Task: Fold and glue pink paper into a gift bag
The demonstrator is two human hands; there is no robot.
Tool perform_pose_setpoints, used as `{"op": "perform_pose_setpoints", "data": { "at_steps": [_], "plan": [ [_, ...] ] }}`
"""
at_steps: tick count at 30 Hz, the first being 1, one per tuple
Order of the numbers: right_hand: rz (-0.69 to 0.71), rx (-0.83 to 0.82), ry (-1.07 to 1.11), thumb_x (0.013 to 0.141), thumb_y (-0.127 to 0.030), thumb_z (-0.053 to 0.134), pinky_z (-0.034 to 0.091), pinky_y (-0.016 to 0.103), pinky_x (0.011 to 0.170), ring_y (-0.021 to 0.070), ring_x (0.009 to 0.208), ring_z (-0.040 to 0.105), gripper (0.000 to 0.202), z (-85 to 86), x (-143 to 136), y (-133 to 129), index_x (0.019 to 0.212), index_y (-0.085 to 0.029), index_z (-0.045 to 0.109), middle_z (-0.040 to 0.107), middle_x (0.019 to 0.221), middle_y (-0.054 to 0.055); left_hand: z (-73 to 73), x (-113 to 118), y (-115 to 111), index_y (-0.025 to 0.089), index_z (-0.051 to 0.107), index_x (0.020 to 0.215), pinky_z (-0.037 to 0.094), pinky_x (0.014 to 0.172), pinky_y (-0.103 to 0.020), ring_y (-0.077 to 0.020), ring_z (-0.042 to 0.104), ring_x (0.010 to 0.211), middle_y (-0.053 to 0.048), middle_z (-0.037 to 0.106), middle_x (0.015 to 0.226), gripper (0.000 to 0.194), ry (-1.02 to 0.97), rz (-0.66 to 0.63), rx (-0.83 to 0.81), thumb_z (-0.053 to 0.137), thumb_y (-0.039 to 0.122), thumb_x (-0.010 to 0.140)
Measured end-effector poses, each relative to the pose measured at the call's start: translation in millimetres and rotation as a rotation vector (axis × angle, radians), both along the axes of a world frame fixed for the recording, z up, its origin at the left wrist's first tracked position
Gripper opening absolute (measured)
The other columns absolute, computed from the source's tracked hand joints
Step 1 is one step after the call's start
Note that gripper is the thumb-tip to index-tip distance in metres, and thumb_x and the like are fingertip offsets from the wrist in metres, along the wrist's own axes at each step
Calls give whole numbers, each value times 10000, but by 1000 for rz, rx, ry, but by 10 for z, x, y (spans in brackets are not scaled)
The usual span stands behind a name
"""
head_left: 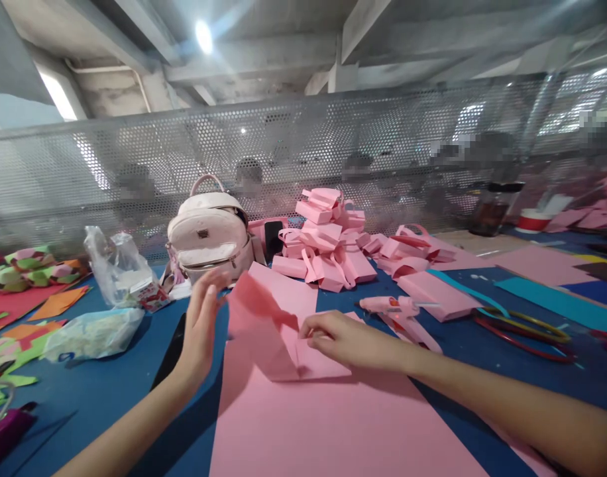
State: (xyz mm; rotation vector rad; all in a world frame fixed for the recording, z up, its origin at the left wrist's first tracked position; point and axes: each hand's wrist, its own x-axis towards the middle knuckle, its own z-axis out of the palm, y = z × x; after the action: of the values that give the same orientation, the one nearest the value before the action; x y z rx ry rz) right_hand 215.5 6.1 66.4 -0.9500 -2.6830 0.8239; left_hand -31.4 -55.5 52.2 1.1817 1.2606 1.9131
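Observation:
A partly folded pink paper bag (268,338) stands tilted on a large pink sheet (333,424) in front of me, its top edges spread and slightly blurred. My left hand (204,324) is raised at the bag's left side, fingers stretched upward, with nothing held. On the right, my right hand (331,336) has its fingers curled in at the bag's lower flap, closed on the paper; the fingertips are partly hidden. Just beyond that hand lies a pink glue gun (393,308).
Behind stand a pile of finished pink paper bags (328,245) and a white backpack (209,232). Plastic bags (95,333) and coloured paper scraps lie left. Teal strips (556,301), cords (522,331) and a dark jar (495,209) are right. A perforated metal screen (293,146) closes the back.

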Motion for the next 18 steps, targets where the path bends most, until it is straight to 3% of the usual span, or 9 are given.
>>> {"op": "perform_pose_setpoints", "data": {
  "at_steps": [2,4,5,7,9,12,14,16,18],
  "plan": [
    [-27,-101,30,885,-176,480,452,238,613,169,717,625,353,-125,58,-24,1183,-187,668,702,815,24,108,-2,-135,234,548,1276,437,1001,-325,-227,533,1231,-86,558,1330,350,196,187,235,527,404,971],
    [-81,-301,149,871,-185,516,511,273,720,193,861,658,440,-210,109,-118,1301,-179,614,719,966,67,194,65,-320,231,571,1244,478,890,-324,-207,589,1048,-82,593,1212,280,542,297,491,514,267,972],
    [-88,-404,217,875,-187,516,523,288,769,201,940,660,474,-223,131,-188,1344,-184,585,713,1050,86,214,126,-419,227,593,1205,483,845,-320,-196,603,962,-71,635,1096,264,776,276,597,526,192,952],
    [-28,-603,294,896,-200,497,535,307,823,210,1048,654,513,-184,173,-354,1409,-213,529,687,1180,101,178,290,-592,223,634,1113,478,705,-292,-168,615,790,-43,707,938,243,1300,31,702,474,127,957],
    [83,-708,310,927,-227,478,510,328,930,210,1152,625,522,-91,234,-504,1449,-228,490,648,1285,108,32,464,-700,160,655,1125,478,632,-325,-183,619,699,-86,757,981,287,1687,-91,669,418,124,967],
    [123,-598,184,886,-185,523,408,337,1075,214,1303,529,595,27,424,-608,1476,-237,462,577,1410,99,-289,615,-724,89,655,1147,462,550,-316,-181,623,647,-142,755,1084,311,1818,-96,633,410,111,957],
    [20,-474,133,871,-215,542,465,337,1001,238,1212,601,539,45,633,-579,1409,-251,544,634,1343,87,-458,618,-687,99,658,1151,469,555,-323,-198,649,696,-141,739,1154,307,1775,-88,562,420,150,964],
    [-160,-258,86,906,-323,528,497,323,889,249,1046,669,308,27,897,-492,1150,-260,705,724,1145,67,-542,582,-645,112,650,1178,487,581,-333,-209,667,746,-120,718,1219,315,1772,-115,508,432,154,954],
    [-321,-56,-54,937,-406,481,476,308,727,240,808,680,316,-7,1185,-371,801,-228,703,740,864,60,-554,553,-615,124,647,1183,497,593,-341,-212,675,759,-96,718,1224,310,1767,-115,461,463,150,935]
  ]
}}
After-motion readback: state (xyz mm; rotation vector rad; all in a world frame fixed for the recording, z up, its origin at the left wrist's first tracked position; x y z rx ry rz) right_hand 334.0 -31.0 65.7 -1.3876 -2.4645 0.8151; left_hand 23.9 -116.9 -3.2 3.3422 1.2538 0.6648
